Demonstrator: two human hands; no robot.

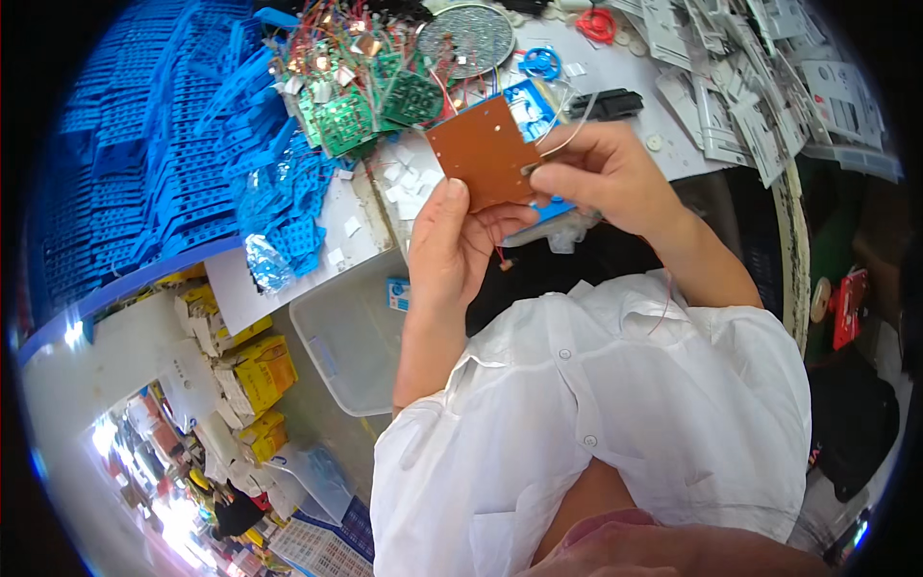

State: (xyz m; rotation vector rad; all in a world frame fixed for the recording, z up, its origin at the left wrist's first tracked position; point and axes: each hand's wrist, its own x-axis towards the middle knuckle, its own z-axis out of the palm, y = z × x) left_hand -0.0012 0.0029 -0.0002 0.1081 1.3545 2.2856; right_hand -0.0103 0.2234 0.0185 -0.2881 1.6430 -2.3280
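Observation:
A flat brown circuit board (481, 154) with small holes along its edges is held up over the near edge of the table. My left hand (447, 231) grips its lower left edge, thumb on the face and fingers behind. Closed at the board's right edge, my right hand (615, 178) has thumb and forefinger pinched by a small dark spot there. A thin pale wire (583, 123) loops up from these fingers. Below the board hangs a small connector (506, 263) on thin red wires. Partly hidden behind the board lies a blue plastic part (527, 104).
Stacked blue plastic frames (144, 163) fill the left. Green circuit boards with wires (336, 111) are heaped behind, beside a round mesh-like disc (466, 40). White plates (716, 115) pile up at the back right. A clear plastic bin (351, 337) stands below the table's edge.

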